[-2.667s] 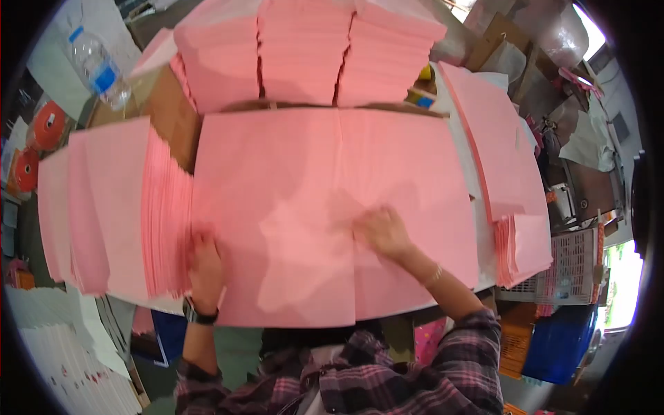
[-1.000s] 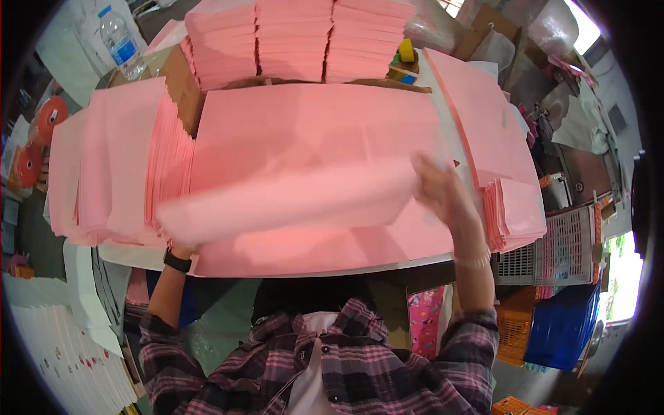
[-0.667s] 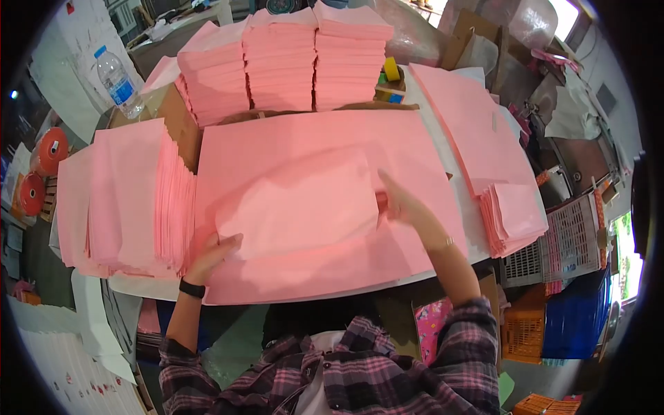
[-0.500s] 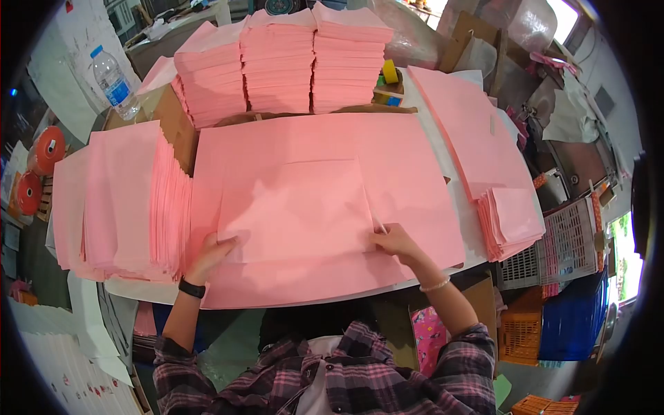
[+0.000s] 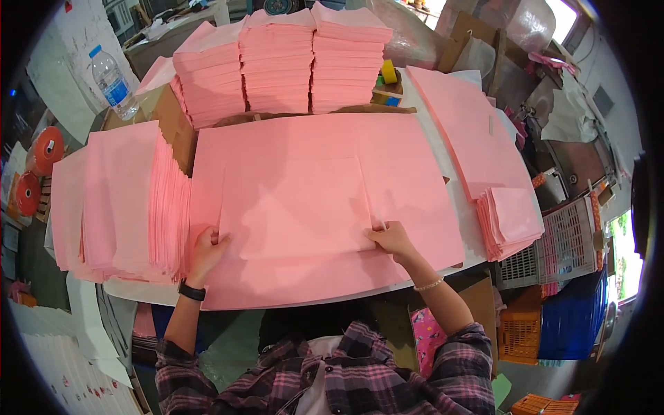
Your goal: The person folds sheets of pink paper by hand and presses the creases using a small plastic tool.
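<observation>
A smaller pink paper sheet (image 5: 297,207) lies over a large flat pink sheet (image 5: 408,159) in front of me. My left hand (image 5: 206,254) pinches the smaller sheet's near left corner between thumb and fingers. At the near right corner, my right hand (image 5: 391,239) grips the same sheet, fingers curled. A thin pale stick (image 5: 383,225) pokes up from the right hand; its lower part is hidden. Between the hands, the sheet's near edge is slightly raised.
Tall stacks of pink paper (image 5: 277,66) stand at the back. Another folded pile (image 5: 131,200) is at left, beside a cardboard box (image 5: 173,117) bearing a water bottle (image 5: 113,83). At right lie more pink sheets (image 5: 463,131) and a small pile (image 5: 510,221).
My left hand has shifted slightly left and its pinch looks tighter. My right hand has moved a little up and left. The smaller sheet's far edge now looks flatter.
</observation>
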